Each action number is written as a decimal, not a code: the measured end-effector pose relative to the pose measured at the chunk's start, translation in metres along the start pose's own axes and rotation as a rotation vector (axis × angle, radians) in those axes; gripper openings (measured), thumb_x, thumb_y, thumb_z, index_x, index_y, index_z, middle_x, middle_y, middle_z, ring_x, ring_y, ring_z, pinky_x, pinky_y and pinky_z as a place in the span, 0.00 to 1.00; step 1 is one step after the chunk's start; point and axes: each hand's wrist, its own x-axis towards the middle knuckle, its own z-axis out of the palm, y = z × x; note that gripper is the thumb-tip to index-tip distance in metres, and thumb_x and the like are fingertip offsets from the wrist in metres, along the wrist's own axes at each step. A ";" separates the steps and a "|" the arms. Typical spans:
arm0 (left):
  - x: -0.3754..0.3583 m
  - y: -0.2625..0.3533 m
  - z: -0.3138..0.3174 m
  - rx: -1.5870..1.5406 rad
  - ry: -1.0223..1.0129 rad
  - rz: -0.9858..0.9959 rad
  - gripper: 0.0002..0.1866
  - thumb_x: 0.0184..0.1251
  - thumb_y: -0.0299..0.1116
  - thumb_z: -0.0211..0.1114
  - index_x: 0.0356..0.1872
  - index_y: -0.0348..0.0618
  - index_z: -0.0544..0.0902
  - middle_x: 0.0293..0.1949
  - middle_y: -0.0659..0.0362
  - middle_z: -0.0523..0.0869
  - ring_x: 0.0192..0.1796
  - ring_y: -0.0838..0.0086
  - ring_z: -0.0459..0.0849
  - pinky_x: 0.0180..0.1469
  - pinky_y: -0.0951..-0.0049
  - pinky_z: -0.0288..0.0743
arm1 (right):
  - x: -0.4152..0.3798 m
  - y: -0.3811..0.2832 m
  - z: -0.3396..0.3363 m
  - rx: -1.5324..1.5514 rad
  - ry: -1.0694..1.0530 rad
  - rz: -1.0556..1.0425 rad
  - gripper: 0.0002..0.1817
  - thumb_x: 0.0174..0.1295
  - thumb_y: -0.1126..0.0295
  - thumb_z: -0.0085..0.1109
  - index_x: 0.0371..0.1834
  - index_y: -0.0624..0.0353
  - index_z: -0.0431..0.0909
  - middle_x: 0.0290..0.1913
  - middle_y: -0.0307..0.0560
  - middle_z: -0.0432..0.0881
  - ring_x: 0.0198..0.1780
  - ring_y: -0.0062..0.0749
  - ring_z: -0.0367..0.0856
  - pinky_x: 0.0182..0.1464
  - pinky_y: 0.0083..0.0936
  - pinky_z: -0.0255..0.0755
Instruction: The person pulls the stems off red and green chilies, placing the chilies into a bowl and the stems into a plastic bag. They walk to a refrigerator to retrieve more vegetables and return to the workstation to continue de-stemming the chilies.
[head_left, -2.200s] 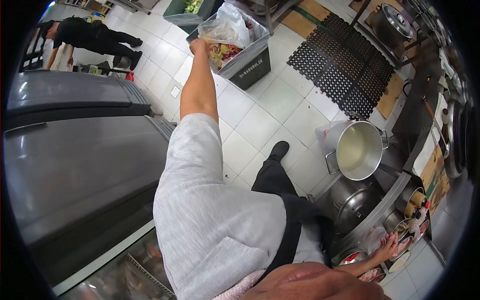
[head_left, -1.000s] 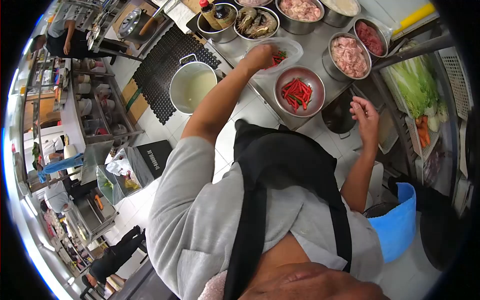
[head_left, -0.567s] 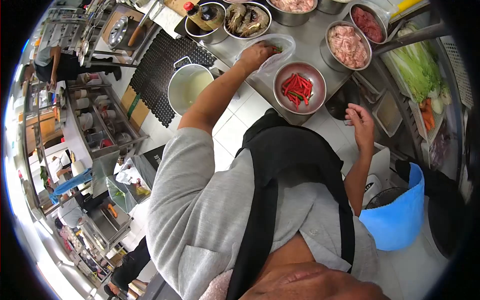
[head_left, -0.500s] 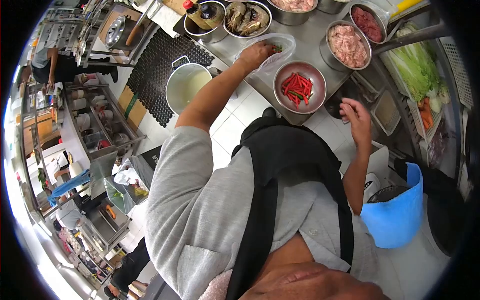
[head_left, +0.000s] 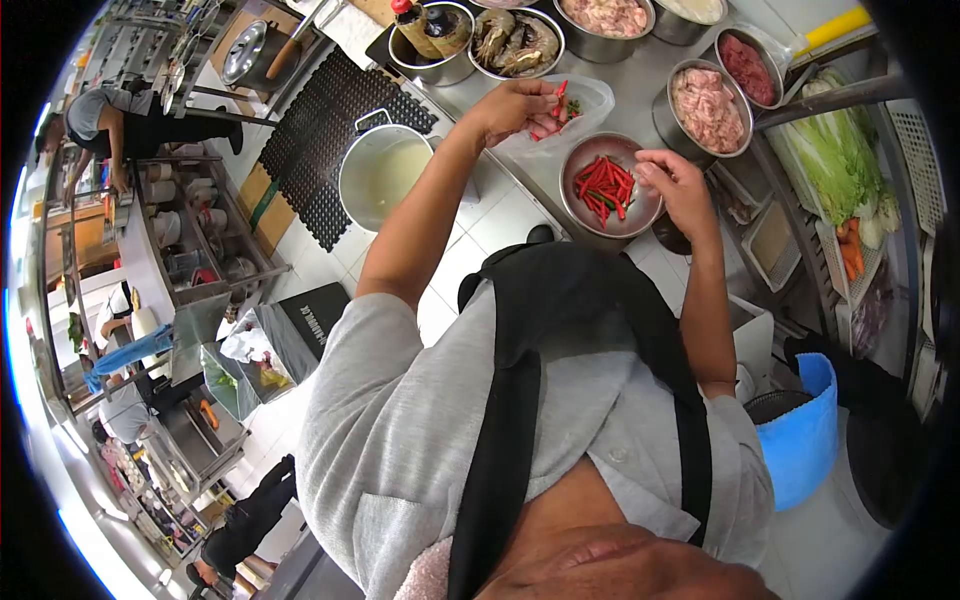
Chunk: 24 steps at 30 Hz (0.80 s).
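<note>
- the left hand (head_left: pixel 515 112) is closed in a pinch on a red chili (head_left: pixel 561 90), right above the open clear plastic bag (head_left: pixel 597 98), where more red and green pieces show
- the right hand (head_left: pixel 685 195) has its fingers half curled over the edge of a round metal bowl (head_left: pixel 647 210); from here i can't tell if it grips anything
- that bowl sits at the counter's near edge, just beside the bag, with a heap of red chilies (head_left: pixel 603 185) in it and a green one or two among them
- behind the bag, a metal bowl of big grey shrimp (head_left: pixel 525 45) stands beside a metal tin (head_left: pixel 425 72) with dark sauce bottles (head_left: pixel 446 32) upright in it
- to the right, one deep tin (head_left: pixel 672 130) is full of pale pink meat (head_left: pixel 710 110), and the next one holds darker red meat (head_left: pixel 747 70)
- left of the steel counter (head_left: pixel 640 88), a big two-handled pot (head_left: pixel 354 185) holds cloudy, pale liquid (head_left: pixel 395 172)
</note>
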 end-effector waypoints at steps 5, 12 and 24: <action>-0.021 0.012 0.029 -0.172 -0.194 0.031 0.14 0.69 0.34 0.56 0.49 0.37 0.76 0.39 0.57 0.82 0.36 0.78 0.80 0.39 0.78 0.76 | -0.008 0.029 -0.017 0.065 0.027 0.065 0.14 0.66 0.66 0.53 0.49 0.62 0.77 0.38 0.40 0.81 0.37 0.18 0.77 0.37 0.15 0.70; -0.015 -0.006 0.061 -0.308 -0.247 -0.004 0.12 0.70 0.34 0.54 0.47 0.37 0.76 0.41 0.56 0.82 0.37 0.76 0.81 0.43 0.76 0.77 | -0.006 0.021 0.004 0.221 0.069 0.068 0.14 0.65 0.65 0.55 0.47 0.63 0.77 0.37 0.41 0.82 0.35 0.19 0.79 0.33 0.15 0.71; -0.023 -0.089 0.102 0.192 0.141 0.147 0.15 0.64 0.27 0.57 0.51 0.38 0.75 0.41 0.54 0.82 0.40 0.69 0.82 0.44 0.71 0.76 | -0.010 0.059 0.032 -0.312 0.170 0.056 0.10 0.54 0.66 0.59 0.31 0.62 0.78 0.27 0.50 0.80 0.26 0.32 0.80 0.33 0.32 0.72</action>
